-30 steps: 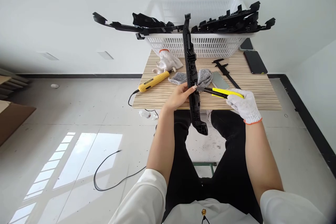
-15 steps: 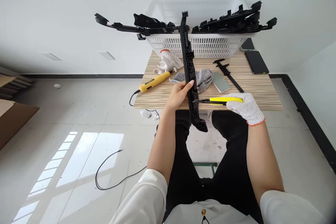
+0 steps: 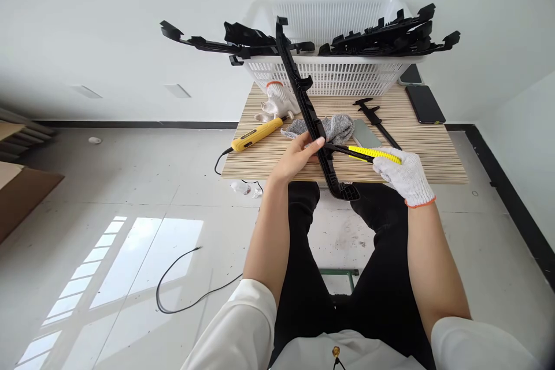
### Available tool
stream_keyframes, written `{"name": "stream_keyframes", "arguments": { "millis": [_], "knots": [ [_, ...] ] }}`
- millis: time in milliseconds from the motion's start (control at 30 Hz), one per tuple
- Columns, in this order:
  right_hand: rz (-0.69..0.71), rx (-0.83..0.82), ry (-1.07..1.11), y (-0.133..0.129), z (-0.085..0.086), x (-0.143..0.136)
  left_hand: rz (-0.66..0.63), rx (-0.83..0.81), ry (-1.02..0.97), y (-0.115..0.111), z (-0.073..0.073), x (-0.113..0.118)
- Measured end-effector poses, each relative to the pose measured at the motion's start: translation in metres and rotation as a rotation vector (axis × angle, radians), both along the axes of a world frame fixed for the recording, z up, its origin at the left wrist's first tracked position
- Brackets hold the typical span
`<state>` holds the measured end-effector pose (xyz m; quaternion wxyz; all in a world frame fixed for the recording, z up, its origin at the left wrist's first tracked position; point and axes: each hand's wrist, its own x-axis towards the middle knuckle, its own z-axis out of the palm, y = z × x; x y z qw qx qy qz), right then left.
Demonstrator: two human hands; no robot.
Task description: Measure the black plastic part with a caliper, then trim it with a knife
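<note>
Trimming a long black plastic strip mid-frame

Bare left hand fingers clamped on it; gloved right hand fingers wrapped round a yellow knife touching the strip.

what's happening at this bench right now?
A seated person grips a long black plastic trim strip with the bare left hand, tilted over a striped wooden table. The white-gloved right hand holds a yellow utility knife, blade tip at the strip's edge. More black strips lie across a white slotted plastic basket behind.
</note>
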<state>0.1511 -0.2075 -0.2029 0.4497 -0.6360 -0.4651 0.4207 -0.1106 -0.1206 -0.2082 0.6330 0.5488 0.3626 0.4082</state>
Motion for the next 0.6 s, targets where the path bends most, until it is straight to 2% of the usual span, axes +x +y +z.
{"name": "stream_keyframes", "arguments": {
  "millis": [100, 200, 333, 400, 467, 533, 600],
  "knots": [
    [-0.038, -0.018, 0.052, 0.001, 0.002, -0.003, -0.063, 0.066, -0.006, -0.004, 0.000, 0.002],
    [-0.079, -0.018, 0.099, 0.002, 0.004, -0.006, -0.105, 0.029, -0.038, -0.008, 0.001, 0.006],
    [-0.168, 0.006, 0.185, 0.001, 0.004, -0.002, -0.084, -0.042, -0.096, -0.010, 0.003, 0.009],
    [-0.123, -0.034, 0.172, -0.001, 0.003, 0.001, -0.032, -0.052, -0.096, -0.009, 0.003, 0.010],
    [0.004, -0.077, 0.094, -0.003, 0.003, 0.004, 0.037, -0.064, -0.080, -0.008, 0.002, 0.012],
    [0.089, -0.061, -0.024, -0.004, 0.004, 0.005, 0.111, -0.088, -0.068, -0.006, 0.000, 0.015],
    [0.108, -0.003, -0.118, -0.005, 0.004, 0.005, 0.192, -0.108, -0.093, -0.004, -0.003, 0.020]
  ]
}}
